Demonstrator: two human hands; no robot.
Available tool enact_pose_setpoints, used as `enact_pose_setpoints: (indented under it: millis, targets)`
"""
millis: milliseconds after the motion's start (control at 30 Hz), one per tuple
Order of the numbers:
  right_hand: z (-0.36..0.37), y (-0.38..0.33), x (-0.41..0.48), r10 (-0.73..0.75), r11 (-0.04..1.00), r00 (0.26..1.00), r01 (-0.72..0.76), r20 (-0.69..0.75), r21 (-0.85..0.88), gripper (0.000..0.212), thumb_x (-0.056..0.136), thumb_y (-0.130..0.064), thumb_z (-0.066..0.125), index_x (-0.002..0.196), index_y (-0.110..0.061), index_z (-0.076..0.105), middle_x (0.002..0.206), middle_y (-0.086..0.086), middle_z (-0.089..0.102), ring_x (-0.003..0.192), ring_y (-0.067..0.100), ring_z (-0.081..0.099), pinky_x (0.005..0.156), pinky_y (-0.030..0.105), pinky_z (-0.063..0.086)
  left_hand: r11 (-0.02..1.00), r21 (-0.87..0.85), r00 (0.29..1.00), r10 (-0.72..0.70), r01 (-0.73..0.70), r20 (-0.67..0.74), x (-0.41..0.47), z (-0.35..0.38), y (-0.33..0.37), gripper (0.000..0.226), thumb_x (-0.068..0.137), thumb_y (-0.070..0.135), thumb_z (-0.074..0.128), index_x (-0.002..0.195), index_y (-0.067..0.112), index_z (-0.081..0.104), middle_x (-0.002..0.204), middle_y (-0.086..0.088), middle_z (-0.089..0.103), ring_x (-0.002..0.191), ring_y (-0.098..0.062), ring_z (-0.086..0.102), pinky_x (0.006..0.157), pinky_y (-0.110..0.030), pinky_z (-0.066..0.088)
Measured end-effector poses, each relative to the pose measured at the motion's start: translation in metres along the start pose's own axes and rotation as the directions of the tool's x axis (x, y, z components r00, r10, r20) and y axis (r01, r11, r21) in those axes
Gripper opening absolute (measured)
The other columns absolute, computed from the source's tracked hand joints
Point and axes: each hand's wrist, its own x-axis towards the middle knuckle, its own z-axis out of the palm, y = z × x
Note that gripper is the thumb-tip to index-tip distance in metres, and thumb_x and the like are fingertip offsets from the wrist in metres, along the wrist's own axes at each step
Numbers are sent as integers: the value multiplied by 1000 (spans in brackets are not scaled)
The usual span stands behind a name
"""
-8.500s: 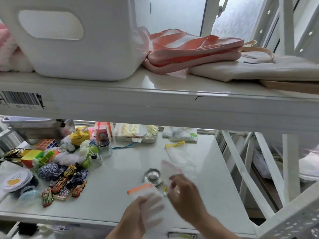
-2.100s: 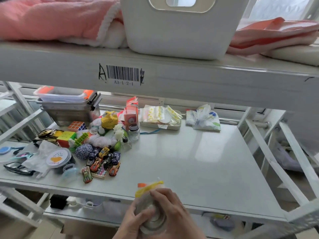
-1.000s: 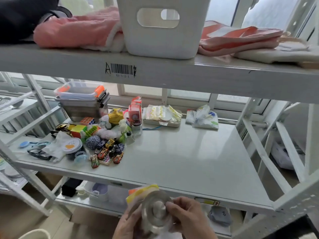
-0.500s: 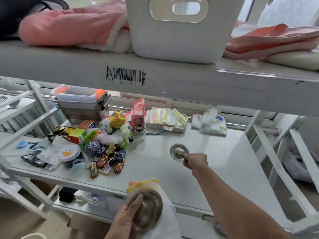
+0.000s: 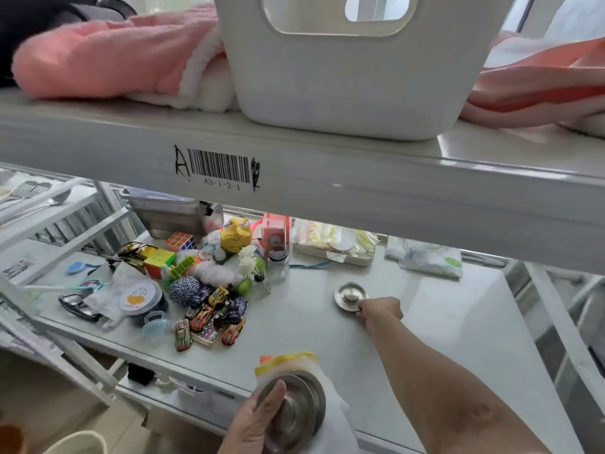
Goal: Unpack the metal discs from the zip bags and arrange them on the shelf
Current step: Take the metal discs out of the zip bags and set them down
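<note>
Right hand (image 5: pixel 379 312) pinches the rim of a disc (image 5: pixel 350 296) on the shelf (image 5: pixel 442 322); left hand (image 5: pixel 258 421) clamps more discs (image 5: pixel 299 411) against the bags (image 5: pixel 330 424) — stiff, slick metal, likely best held by the edge.

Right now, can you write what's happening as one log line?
right hand: setting metal disc on shelf | left hand: holding disc stack with zip bags | step: arranging

A white metal shelf (image 5: pixel 442 322) fills the middle of the frame. One metal disc (image 5: pixel 349 296) lies flat at its centre. Toy cars (image 5: pixel 209 317), puzzle cubes (image 5: pixel 168 250) and a small jar (image 5: pixel 278 264) crowd the left; packets (image 5: pixel 424 257) lie at the back.
</note>
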Motion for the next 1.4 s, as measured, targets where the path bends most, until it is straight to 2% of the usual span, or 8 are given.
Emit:
enact_pose_setpoints:
  millis: [200, 333, 433, 567, 733, 933, 1133, 1400]
  targets:
    - [-23, 5, -30, -68, 995, 996, 63, 63, 76, 17, 68, -4, 67, 85, 0, 68, 70, 15, 68, 51, 26, 69, 64, 43, 65, 997, 72, 999, -23, 26, -34, 10, 3, 0, 93, 8, 53, 101, 90, 12, 85, 83, 5, 85, 73, -3, 80, 56, -9, 58]
    - [-57, 26, -132, -358, 932, 835, 298, 418, 204, 17, 89, -12, 68, 77, -1, 69, 66, 11, 64, 50, 20, 60, 51, 31, 53, 995, 103, 996, -5, 14, -90, 7, 5, 2, 53, 79, 24, 80, 125, 0, 70, 79, -4, 84, 68, -12, 80, 56, -16, 61]
    - [-76, 50, -193, -457, 858, 710, 511, 535, 54, 26, 76, -36, 76, 76, -9, 75, 66, 6, 73, 53, 13, 64, 52, 28, 53, 998, 49, 994, -44, 49, -102, 15, 4, -5, 56, 75, 21, 73, 127, 0, 67, 88, -20, 81, 73, -28, 79, 63, -33, 66]
    - [-75, 70, -218, -537, 748, 708, 651, 459, -129, 28, 63, -47, 75, 76, -23, 74, 71, -8, 74, 57, 6, 66, 57, 20, 52, 997, 13, 991, -71, 73, -114, 16, 6, -5, 59, 73, 30, 75, 124, 3, 67, 96, -23, 80, 81, -33, 79, 70, -39, 67]
    - [-72, 79, -210, -420, 898, 756, 426, 502, 110, 15, 69, -19, 79, 77, -7, 74, 66, 5, 73, 60, 19, 68, 61, 39, 59, 946, -188, 956, -283, 265, -77, 17, 1, -4, 59, 90, 46, 63, 127, 1, 68, 119, -25, 73, 110, -34, 70, 87, -45, 64]
    - [-67, 72, -160, -138, 912, 834, -103, 534, 396, 7, 85, 2, 71, 78, 0, 70, 60, 11, 62, 46, 12, 54, 44, 19, 50, 989, 23, 957, -132, 143, -260, 34, -20, -12, 21, 100, 2, 50, 109, -3, 69, 56, -7, 78, 56, -31, 73, 54, -31, 63]
    - [-47, 62, -87, -18, 954, 980, -42, 197, 297, 17, 76, -2, 82, 83, 7, 70, 70, 17, 72, 54, 22, 69, 65, 33, 64, 969, 147, 926, -136, 198, -351, 17, -22, -1, 19, 104, 13, 51, 112, -2, 59, 104, -25, 65, 107, -36, 59, 103, -54, 47]
    - [-21, 60, -63, 12, 998, 999, -14, 34, 56, 19, 62, -6, 85, 72, 0, 70, 54, 11, 71, 44, 23, 72, 67, 44, 65, 950, 192, 887, -141, 246, -439, 65, -76, -46, 133, 32, 55, 92, 140, -12, 52, 140, -35, 57, 134, -44, 53, 122, -50, 34]
